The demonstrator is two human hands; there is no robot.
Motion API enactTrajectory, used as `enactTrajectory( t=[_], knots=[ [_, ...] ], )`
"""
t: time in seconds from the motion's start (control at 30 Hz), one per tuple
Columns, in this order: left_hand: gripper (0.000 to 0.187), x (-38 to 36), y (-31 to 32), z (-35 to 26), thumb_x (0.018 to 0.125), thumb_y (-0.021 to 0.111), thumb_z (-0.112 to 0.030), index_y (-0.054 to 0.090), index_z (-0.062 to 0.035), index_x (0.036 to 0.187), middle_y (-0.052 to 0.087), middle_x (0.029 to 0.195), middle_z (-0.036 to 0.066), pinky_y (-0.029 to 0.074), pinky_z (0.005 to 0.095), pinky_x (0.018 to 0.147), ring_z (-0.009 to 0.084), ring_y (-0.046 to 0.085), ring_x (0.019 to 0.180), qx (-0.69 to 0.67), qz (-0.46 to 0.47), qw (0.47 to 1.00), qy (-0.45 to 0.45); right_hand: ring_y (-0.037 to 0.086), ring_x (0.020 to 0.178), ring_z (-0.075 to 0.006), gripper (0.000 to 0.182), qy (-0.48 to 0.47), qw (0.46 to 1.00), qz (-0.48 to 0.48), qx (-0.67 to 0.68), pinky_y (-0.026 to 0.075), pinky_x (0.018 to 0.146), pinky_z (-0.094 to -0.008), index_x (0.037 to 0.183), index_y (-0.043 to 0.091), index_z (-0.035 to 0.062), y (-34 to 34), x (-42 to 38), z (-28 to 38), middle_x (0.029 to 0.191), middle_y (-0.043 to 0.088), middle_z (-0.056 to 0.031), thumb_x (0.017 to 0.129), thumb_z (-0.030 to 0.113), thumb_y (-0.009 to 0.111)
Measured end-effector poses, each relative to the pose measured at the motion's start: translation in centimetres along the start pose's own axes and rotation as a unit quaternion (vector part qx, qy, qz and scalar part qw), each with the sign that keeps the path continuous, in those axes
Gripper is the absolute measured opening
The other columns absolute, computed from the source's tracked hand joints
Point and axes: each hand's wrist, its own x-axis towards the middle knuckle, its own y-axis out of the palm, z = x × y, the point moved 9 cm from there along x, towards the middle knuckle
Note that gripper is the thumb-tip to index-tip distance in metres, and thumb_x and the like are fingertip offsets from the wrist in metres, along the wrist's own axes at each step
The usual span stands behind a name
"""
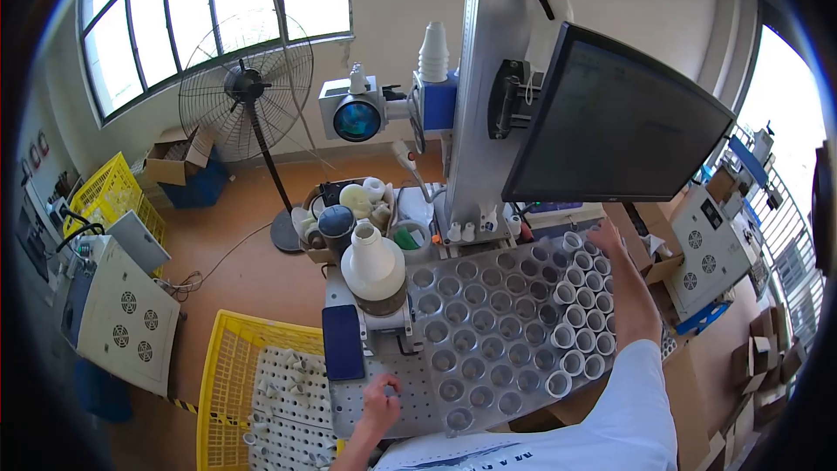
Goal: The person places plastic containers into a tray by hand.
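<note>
My left hand [381,403] is over the perforated metal plate [410,384] at the lower middle, its fingers curled together; whether they hold anything is too small to tell. My right hand [603,235] reaches to the far right corner of a tray [427,331] of round holders. White cups [562,335] fill the right-hand columns of that tray, and my right fingers are at the farthest cups, their grip unclear. A white cone-shaped part [373,263] stands upright on a dark round base, beyond my left hand. Beside it lies a dark phone [343,343].
A monitor [619,122] hangs above the tray from a metal column [475,96]. Lower left is a yellow crate [218,384] with a perforated board and small parts. A fan [247,83] stands behind; a box of parts [316,253] sits beyond the plate.
</note>
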Motion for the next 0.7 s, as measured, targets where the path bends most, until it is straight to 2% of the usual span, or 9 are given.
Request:
enactTrajectory(
  t=[0.13, 0.2, 0.23, 0.33, 0.4, 0.47, 0.53, 0.6, 0.7],
  knots=[
    [0.018, -1.2, 1.2, 1.3, 0.064, 0.049, 0.003, 0.06, -0.0024, 0.077, 0.064, 0.079, 0.016, 0.051, 0.0401, 0.074, 0.0377, 0.062, 0.078, 0.033, 0.036, 0.998, -0.027, 0.057, 0.124, -0.0369, 0.063, -0.015, 0.999, -0.025, -0.013, 0.046, 0.103, -0.045, 0.128, 0.06, 0.0005, -1.1, -0.7, 1.0, 0.131, 0.06, -0.0244, 0.078, 0.038, 0.069],
    [0.017, -1.3, 1.3, 2.4, 0.064, 0.049, 0.003, 0.06, -0.002, 0.076, 0.064, 0.079, 0.016, 0.051, 0.0394, 0.075, 0.0375, 0.063, 0.079, 0.012, 0.036, 0.998, -0.059, 0.062, 0.115, -0.0383, 0.06, -0.01, 0.996, -0.054, -0.069, 0.049, 0.097, -0.0463, 0.122, 0.062, -0.0005, -3.0, -1.7, 2.3, 0.12, 0.066, -0.025, 0.077, 0.039, 0.072],
    [0.017, -1.2, 1.2, 2.4, 0.064, 0.049, 0.003, 0.06, -0.002, 0.076, 0.064, 0.079, 0.016, 0.051, 0.0394, 0.075, 0.0375, 0.063, 0.079, 0.014, 0.037, 0.997, -0.06, 0.062, 0.115, -0.0383, 0.06, -0.009, 0.996, -0.053, -0.068, 0.049, 0.097, -0.0463, 0.122, 0.062, -0.0005, -3.5, -2.0, 2.7, 0.12, 0.066, -0.025, 0.077, 0.039, 0.072],
    [0.016, -1.0, 1.2, 2.3, 0.064, 0.049, 0.003, 0.06, -0.0015, 0.076, 0.064, 0.079, 0.017, 0.052, 0.0395, 0.074, 0.0372, 0.063, 0.078, 0.006, 0.036, 0.997, -0.069, 0.067, 0.101, -0.0389, 0.051, -0.058, 0.989, -0.125, -0.048, 0.052, 0.089, -0.0474, 0.114, 0.065, 0.0007, -6.5, -4.1, 5.3, 0.102, 0.072, -0.0216, 0.078, 0.036, 0.072],
    [0.016, -0.9, 1.4, 2.5, 0.065, 0.05, 0.003, 0.06, -0.001, 0.077, 0.064, 0.079, 0.017, 0.052, 0.0401, 0.073, 0.0372, 0.063, 0.077, 0.01, 0.048, 0.995, -0.085, 0.07, 0.093, -0.0353, 0.047, -0.124, 0.984, -0.119, 0.052, 0.054, 0.081, -0.0446, 0.107, 0.066, 0.0001, -7.0, -6.8, 8.2, 0.092, 0.073, -0.0191, 0.077, 0.036, 0.072],
    [0.017, -0.4, 1.6, 2.2, 0.065, 0.05, 0.003, 0.06, -0.0007, 0.077, 0.064, 0.079, 0.017, 0.052, 0.0403, 0.073, 0.0373, 0.063, 0.077, 0.017, 0.053, 0.995, -0.088, 0.07, 0.086, -0.0285, 0.047, -0.123, 0.971, 0.037, 0.204, 0.053, 0.076, -0.0401, 0.108, 0.064, -0.0007, -4.9, -10.1, 11.5, 0.094, 0.072, -0.0181, 0.075, 0.032, 0.072],
    [0.017, -0.5, 1.7, 2.3, 0.066, 0.05, 0.003, 0.061, -0.0004, 0.078, 0.064, 0.079, 0.017, 0.052, 0.0405, 0.072, 0.0374, 0.063, 0.077, 0.029, 0.058, 0.994, -0.092, 0.066, 0.078, -0.0234, 0.046, -0.191, 0.946, 0.094, 0.243, 0.052, 0.072, -0.0363, 0.108, 0.058, -0.0008, -2.7, -14.3, 15.6, 0.093, 0.07, -0.0164, 0.072, 0.024, 0.073],
    [0.017, -0.5, 1.9, 2.6, 0.066, 0.049, 0.004, 0.061, 0.0004, 0.079, 0.064, 0.079, 0.018, 0.051, 0.0405, 0.071, 0.0375, 0.062, 0.076, 0.032, 0.058, 0.995, -0.078, 0.062, 0.076, -0.0232, 0.048, -0.296, 0.905, 0.118, 0.281, 0.05, 0.071, -0.0358, 0.107, 0.051, 0.0, 0.8, -17.1, 18.7, 0.094, 0.067, -0.0163, 0.069, 0.019, 0.075],
    [0.018, -0.3, 1.7, 2.1, 0.067, 0.049, 0.004, 0.061, 0.0009, 0.08, 0.063, 0.079, 0.019, 0.051, 0.0404, 0.071, 0.0376, 0.062, 0.076, 0.021, 0.06, 0.994, -0.087, 0.06, 0.077, -0.024, 0.046, -0.317, 0.874, 0.186, 0.319, 0.049, 0.072, -0.0365, 0.1, 0.047, 0.0014, 2.9, -21.6, 23.3, 0.091, 0.063, -0.0148, 0.067, 0.017, 0.075]
  ],
)
